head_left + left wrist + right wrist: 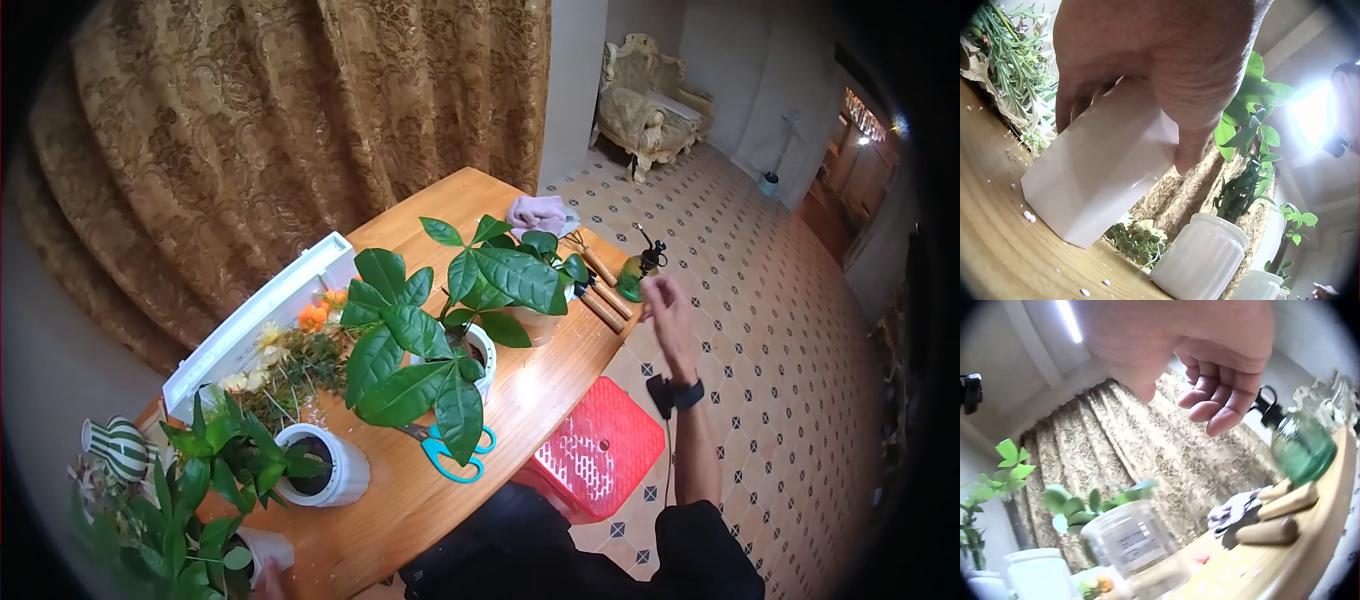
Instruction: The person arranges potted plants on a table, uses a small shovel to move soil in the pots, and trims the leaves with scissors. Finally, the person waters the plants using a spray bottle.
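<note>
My left hand [1166,56] grips a white faceted pot [1100,169] that stands on the wooden table; in the head view that hand [268,582] shows at the bottom left, beside leafy stems. Above the table's right end, my right hand [1210,369] hangs in the air with loosely bent fingers and holds nothing. Close to it is a green glass spray bottle [1305,449] with a black nozzle. Wooden-handled tools [1267,531] lie just below, beside a lilac cloth [1235,509].
A large-leaved plant in a white pot [482,352] stands mid-table. Teal scissors [452,458] lie by it, with another white pot [345,475] to the left. Behind are a long white box [255,310] and flowers [312,318]. A red stool [600,450] stands at the table's front.
</note>
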Demonstrator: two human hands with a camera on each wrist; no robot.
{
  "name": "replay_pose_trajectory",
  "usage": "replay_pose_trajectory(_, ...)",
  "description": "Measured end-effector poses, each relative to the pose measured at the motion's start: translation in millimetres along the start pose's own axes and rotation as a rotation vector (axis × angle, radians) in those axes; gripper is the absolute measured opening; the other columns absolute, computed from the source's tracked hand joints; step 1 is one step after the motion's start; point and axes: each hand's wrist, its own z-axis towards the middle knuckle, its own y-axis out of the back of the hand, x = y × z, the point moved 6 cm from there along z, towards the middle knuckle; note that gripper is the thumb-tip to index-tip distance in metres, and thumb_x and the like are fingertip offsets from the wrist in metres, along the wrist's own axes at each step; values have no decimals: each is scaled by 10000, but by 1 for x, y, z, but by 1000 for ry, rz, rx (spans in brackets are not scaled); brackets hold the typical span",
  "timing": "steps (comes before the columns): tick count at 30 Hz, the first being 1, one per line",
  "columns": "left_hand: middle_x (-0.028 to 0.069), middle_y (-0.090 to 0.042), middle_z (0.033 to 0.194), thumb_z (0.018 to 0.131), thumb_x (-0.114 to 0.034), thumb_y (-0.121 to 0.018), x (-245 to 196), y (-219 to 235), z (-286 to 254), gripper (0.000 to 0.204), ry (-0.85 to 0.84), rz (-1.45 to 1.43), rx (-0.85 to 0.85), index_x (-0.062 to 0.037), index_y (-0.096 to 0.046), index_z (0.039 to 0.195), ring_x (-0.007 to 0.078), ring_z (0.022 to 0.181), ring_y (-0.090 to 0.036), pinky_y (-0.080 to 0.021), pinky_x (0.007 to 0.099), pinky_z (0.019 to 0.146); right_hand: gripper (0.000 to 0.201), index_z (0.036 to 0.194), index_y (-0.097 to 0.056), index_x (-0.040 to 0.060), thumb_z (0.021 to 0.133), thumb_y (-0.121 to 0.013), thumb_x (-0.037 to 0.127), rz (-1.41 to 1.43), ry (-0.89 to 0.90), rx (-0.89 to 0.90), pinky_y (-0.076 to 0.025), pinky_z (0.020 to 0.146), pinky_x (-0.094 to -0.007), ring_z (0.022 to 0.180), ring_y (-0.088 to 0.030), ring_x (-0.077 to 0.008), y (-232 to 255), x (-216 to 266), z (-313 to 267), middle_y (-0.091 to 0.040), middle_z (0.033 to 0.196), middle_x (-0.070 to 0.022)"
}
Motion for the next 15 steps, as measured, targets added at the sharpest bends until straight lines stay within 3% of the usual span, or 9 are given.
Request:
replay_pose_trajectory(1,224,-641,1282,814,-355,-865,-4,0,-1,765,1,-2,-3,93,-529,1336,301,1118,-633,-481,397,1031,310,1071,-599,2,958,-709,269,1,3,91,-492,629,-236,687,-580,-67,-17,3,-13,-610,805,-8)
replay_pose_trajectory(3,231,-616,1315,807,-317,-868,-17,-2,-6,781,49,-280,14,101,-500,1355,303,1130,-627,-474,388,1041,396,1164,-599,-19,902,-772,222,6,-16,263,-535,779,-264,836,-640,-105,-53,7,-36,-653,922,-38)
replay_pose_trajectory(5,229,-611,1320,793,-283,-874,-15,-3,-6,792,49,-287,10,96,-484,1369,306,1139,-621,-469,399,1048,674,1363,-495,-39,840,-832,223,66,7,344,-482,1020,-335,1149,-611,-191,-86,11,-51,-627,1222,-121)
replay_pose_trajectory(6,226,-605,1326,780,-250,-880,-13,-5,-5,805,51,-292,11,91,-468,1382,309,1148,-616,-465,410,1054,674,1363,-495,-39,840,-832,223,70,10,343,-482,1020,-335,1149,-611,-191,-98,12,-52,-627,1222,-121)
replay_pose_trajectory(8,223,-601,1329,767,-222,-884,-14,-6,-7,813,5,-319,10,81,-461,1391,310,1160,-608,-463,421,1056,942,1501,-322,-42,785,-874,221,74,91,410,-354,1163,-385,1361,-468,-254,-121,16,-54,-482,1452,-173)
replay_pose_trajectory(11,220,-586,1347,751,-192,-890,-16,-9,-14,840,-92,-363,-38,67,-440,1411,309,1181,-595,-468,440,1049,1076,1545,-223,-30,749,-900,227,151,111,395,-311,1188,-381,1402,-418,-271,-139,17,-45,-422,1507,-179)
replay_pose_trajectory(13,219,-575,1362,748,-189,-893,-13,-12,-20,857,-143,-382,-88,62,-427,1422,307,1190,-590,-475,447,1040,1068,1532,-242,-27,733,-908,213,145,146,362,-327,1173,-374,1371,-447,-267,-146,24,-43,-457,1472,-171)
replay_pose_trajectory(15,243,-532,1394,734,-125,-896,2,-14,-27,934,-92,-220,-151,60,-347,1467,312,1215,-574,-495,445,1030,1006,1491,-291,-26,729,-908,202,139,93,319,-357,1146,-374,1320,-486,-249,-148,34,-44,-502,1420,-158)
